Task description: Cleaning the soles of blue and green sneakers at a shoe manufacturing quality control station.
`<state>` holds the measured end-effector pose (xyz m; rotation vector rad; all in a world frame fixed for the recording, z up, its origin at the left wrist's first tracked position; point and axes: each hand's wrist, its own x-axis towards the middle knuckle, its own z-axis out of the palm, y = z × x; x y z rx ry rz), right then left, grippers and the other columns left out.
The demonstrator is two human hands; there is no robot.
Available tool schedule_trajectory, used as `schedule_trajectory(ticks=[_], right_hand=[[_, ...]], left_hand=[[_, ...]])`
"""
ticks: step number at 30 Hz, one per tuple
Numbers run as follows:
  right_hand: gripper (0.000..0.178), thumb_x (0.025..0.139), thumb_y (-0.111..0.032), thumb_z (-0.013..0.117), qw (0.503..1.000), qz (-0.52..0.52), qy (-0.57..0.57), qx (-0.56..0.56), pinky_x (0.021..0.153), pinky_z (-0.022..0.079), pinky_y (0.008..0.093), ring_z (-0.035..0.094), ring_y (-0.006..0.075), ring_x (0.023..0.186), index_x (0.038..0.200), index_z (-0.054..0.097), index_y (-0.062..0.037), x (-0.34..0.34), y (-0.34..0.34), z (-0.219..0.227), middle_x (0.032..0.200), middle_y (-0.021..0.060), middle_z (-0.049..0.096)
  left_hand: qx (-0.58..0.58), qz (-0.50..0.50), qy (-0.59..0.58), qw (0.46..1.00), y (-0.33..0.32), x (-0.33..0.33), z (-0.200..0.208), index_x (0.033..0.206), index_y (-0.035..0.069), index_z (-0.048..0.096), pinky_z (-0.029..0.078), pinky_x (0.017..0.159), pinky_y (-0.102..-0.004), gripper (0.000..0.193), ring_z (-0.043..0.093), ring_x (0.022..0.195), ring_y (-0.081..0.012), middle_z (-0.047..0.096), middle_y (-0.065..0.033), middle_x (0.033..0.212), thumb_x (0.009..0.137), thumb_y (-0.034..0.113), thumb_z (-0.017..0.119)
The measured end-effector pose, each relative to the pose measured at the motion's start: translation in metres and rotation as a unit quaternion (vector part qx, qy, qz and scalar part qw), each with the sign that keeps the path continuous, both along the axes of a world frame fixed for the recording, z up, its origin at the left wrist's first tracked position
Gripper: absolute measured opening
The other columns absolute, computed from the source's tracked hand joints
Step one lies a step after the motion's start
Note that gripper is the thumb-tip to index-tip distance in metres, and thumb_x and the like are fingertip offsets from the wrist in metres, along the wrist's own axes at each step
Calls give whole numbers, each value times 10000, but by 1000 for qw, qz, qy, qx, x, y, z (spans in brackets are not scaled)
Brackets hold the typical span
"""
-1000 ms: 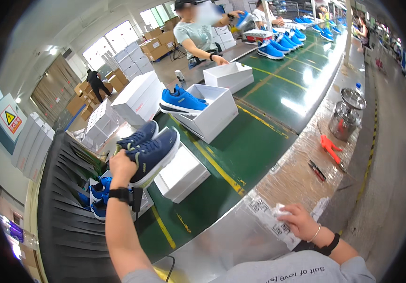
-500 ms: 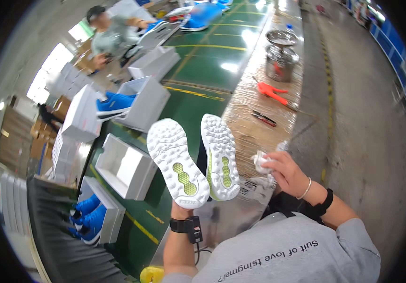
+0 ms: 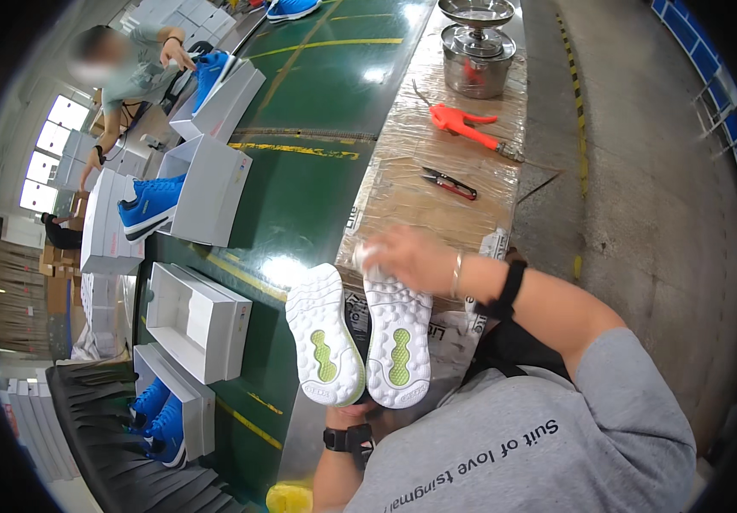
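A pair of shoes stands with white studded soles turned toward me: the left shoe [image 3: 324,333] and the right shoe [image 3: 398,346], each with a yellow-green window in its sole. My left hand [image 3: 353,413] is closed on them from below and behind; most of its fingers are hidden by the soles. At the toe of the right shoe, my right hand [image 3: 415,259] is closed on a crumpled white cloth [image 3: 365,254], slightly smeared by motion. The cloth lies against the toe end of the sole.
The wrapped bench [image 3: 402,188] carries thread snips [image 3: 449,183], an orange air gun [image 3: 462,124] and a steel pot [image 3: 476,64]. Left, a green conveyor [image 3: 300,205] bears an open white box [image 3: 189,316] and boxes with blue shoes [image 3: 163,419]. A co-worker [image 3: 142,73] handles a blue shoe.
My right hand has moved left with the cloth, from above the bench onto the right shoe's toe. The soles have come closer to level with each other. The view has shifted.
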<state>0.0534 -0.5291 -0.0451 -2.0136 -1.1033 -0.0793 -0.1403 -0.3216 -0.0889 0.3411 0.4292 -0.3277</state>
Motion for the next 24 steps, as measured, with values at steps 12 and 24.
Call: schedule_trajectory(ticks=[12, 24], right_hand=[[255, 753, -52, 554, 988, 16, -121, 97, 818, 459, 393, 548, 296, 947, 985, 626, -129, -32, -15, 7, 1104, 114, 566], [330, 723, -4, 599, 975, 183, 112, 51, 877, 415, 380, 498, 290, 995, 1030, 613, -126, -107, -86, 33, 1161, 97, 537]], left_hand=[[422, 91, 70, 899, 35, -26, -125, 1195, 57, 491, 446, 899, -384, 471, 517, 1093, -264, 541, -113, 1201, 896, 404, 383], [-96, 110, 33, 989, -24, 20, 12, 1279, 28, 423, 410, 982, -460, 492, 492, 1156, -296, 481, -146, 1296, 919, 363, 422]])
